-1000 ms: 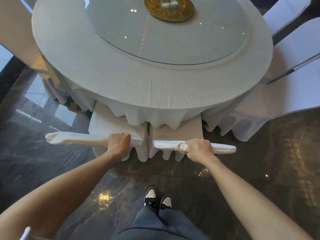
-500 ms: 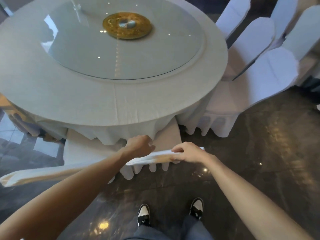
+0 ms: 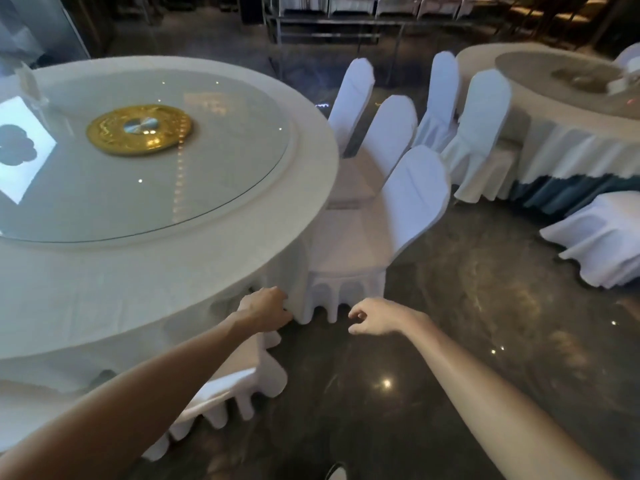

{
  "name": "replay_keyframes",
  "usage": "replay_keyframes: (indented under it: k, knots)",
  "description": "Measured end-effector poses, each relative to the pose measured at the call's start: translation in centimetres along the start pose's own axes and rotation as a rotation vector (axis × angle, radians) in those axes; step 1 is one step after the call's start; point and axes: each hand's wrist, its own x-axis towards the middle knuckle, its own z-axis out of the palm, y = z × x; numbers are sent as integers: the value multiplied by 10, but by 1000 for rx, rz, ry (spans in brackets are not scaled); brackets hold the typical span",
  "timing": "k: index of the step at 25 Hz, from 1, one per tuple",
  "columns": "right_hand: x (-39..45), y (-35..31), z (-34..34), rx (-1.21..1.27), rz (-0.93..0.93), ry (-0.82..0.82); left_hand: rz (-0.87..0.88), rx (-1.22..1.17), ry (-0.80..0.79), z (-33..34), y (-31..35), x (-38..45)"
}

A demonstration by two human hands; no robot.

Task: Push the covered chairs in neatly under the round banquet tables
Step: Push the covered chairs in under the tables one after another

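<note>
Both my left hand (image 3: 265,308) and right hand (image 3: 372,317) hang loosely curled and empty at frame centre, so I judge the next covered chair (image 3: 374,220) needs gripping and pushing under the round table (image 3: 173,271).

Under me the dark polished floor (image 3: 467,323) carries the round cloth-draped surface (image 3: 166,271), its glass turntable (image 3: 214,161) and gold disc (image 3: 138,129), with covered chairs (image 3: 408,209) alongside.

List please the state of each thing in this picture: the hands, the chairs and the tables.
Left hand: loosely curled at the tablecloth edge, holding nothing visible.
Right hand: open, fingers half curled, empty.
Chair under left arm: pushed in, seat under the table.
Next chair: seat partly out from the table.
Near table: covered, glass turntable on top.
Far table: covered, chairs around it.
</note>
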Motion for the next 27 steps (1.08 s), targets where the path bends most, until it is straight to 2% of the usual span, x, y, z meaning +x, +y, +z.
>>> replay_keyframes:
  k: [4, 7, 11, 16, 22, 27]
  knots:
    - [-1, 84, -65, 6, 14, 94, 40, -33, 67, -17, 103, 51]
    - [15, 133, -107, 24, 15, 168, 67, -66, 107, -26, 152, 97]
    - [47, 199, -169, -28, -17, 280, 83, -60, 132, -38, 218, 174]
    - [109, 285, -273, -101, -55, 453, 54, -100, 188, -58, 302, 309]
    - [189, 385, -393, -134, -95, 453, 35, -215, 119, -95, 403, 441]
    - [262, 440, -469, -161, -162, 408, -37, -269, 120, -118, 449, 527]
